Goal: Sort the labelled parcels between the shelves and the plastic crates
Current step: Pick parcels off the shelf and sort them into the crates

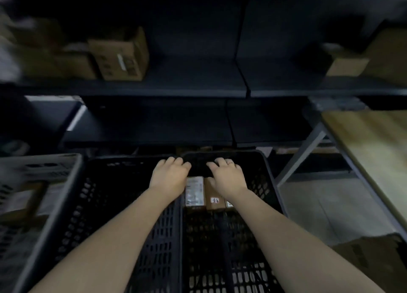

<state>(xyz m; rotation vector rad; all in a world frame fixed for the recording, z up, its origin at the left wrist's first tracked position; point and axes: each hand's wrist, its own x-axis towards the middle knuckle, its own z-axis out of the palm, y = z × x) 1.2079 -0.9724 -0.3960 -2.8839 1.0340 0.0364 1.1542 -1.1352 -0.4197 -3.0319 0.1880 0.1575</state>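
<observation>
Both forearms reach toward 12 o'clock over black crate (271, 182). Left hand (169, 175) and right hand (226, 178) curl onto dark parcel (198, 167); grip depth unclear. Labelled parcels (195, 193) lie beneath. Likely pick step; next, lift clear of far rim. Shelf (176, 87) beyond has open room; cardboard box (121, 54) at 10 o'clock.

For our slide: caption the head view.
Both hands reach into a black crate holding labelled parcels.
</observation>
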